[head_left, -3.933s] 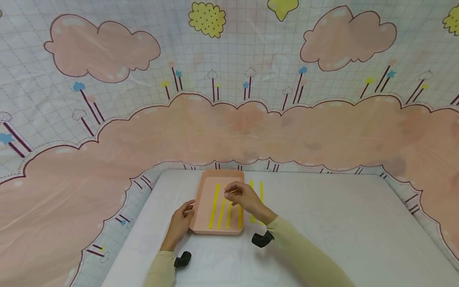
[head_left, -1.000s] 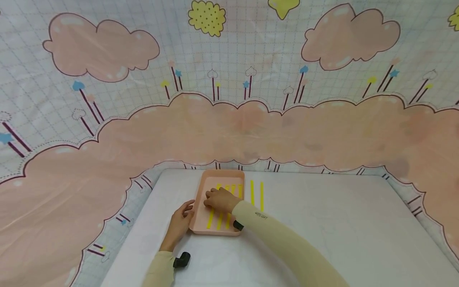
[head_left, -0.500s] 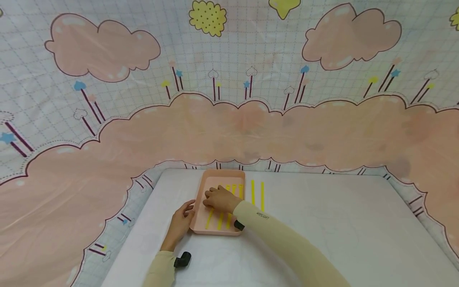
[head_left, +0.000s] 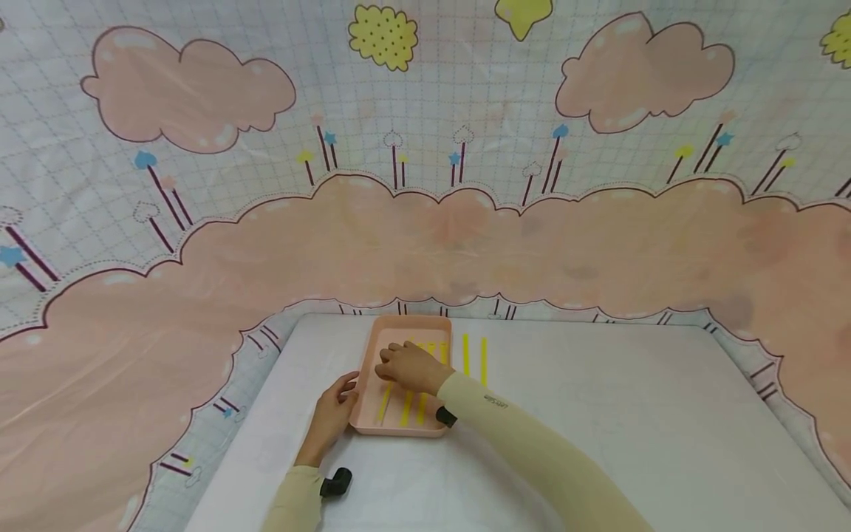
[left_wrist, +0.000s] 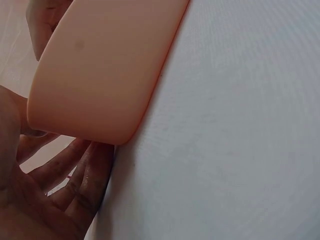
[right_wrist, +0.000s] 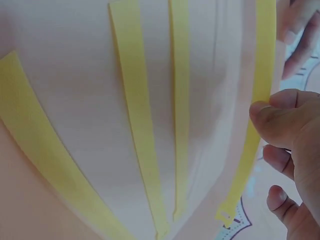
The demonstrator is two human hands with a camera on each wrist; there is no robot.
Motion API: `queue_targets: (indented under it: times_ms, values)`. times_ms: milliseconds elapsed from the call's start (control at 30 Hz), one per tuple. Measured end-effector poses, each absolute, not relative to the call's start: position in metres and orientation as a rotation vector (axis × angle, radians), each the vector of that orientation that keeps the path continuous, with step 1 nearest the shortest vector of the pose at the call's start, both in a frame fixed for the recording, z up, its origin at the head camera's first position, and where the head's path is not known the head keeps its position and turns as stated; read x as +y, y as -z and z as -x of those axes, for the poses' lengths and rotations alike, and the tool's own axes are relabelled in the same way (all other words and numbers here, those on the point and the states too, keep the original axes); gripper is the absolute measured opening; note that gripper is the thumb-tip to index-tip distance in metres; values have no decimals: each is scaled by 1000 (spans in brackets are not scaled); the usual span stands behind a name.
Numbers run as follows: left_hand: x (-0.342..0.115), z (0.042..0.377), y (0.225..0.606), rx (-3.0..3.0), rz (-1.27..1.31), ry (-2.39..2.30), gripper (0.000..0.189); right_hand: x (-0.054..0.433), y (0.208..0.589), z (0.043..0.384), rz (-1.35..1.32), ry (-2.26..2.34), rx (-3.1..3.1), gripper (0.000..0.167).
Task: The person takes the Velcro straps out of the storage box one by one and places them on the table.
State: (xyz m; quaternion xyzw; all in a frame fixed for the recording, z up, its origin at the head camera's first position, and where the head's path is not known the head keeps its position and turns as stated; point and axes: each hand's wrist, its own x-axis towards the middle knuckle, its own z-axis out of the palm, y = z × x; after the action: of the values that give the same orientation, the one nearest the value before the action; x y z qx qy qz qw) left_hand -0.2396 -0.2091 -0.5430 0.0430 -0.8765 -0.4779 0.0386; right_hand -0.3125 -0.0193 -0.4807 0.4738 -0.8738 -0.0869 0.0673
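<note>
My right hand (head_left: 412, 367) is over the left part of a shallow pink tray (head_left: 402, 322). Its thumb and index finger pinch a yellow strap (right_wrist: 245, 160) with a slotted end; the other fingers stay apart from it. In the head view the near part of this strap shows below the hand. Several more yellow straps (right_wrist: 137, 110) lie side by side in the tray, partly hidden by the right hand and sleeve. My left hand (head_left: 332, 410) rests against the tray's left side, its fingers reaching to the outer wall (left_wrist: 100, 75) in the left wrist view.
Two yellow straps (head_left: 466, 355) lie on the white table (head_left: 598, 414), right of the tray, their near ends behind the right sleeve (head_left: 525, 428). A patterned curtain (head_left: 505, 251) hangs behind the table. Each wrist carries a black camera (head_left: 337, 482).
My right hand has moved from over the tray's middle right to its left part and pinches the leftmost strap, whose near end has swung left. The left hand has stayed put.
</note>
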Motion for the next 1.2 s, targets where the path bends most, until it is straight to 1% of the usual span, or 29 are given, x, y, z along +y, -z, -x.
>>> queue_targets:
  times_ms: [233, 333, 567, 667, 1033, 1200]
  values:
    - [-209, 239, 544, -2680, -118, 1466, 41, -12, 475, 311, -1390, 194, -2622, 18]
    - [-210, 239, 545, -2673, -106, 1469, 41, -8, 474, 310, -1370, 170, -2602, 16]
    - [-212, 238, 548, -2680, -119, 1469, 41, -2, 468, 304, -1352, 26, -2604, 5]
    - [-211, 239, 547, -2674, -110, 1472, 41, 3, 465, 302, -1340, -8, -2579, 3]
    - [-210, 238, 546, -2662, -107, 1462, 41, 20, 460, 296, -1303, -330, -2508, 4]
    - [-209, 238, 545, -2662, -111, 1469, 41, 28, 457, 297, -1255, -441, -2470, 9]
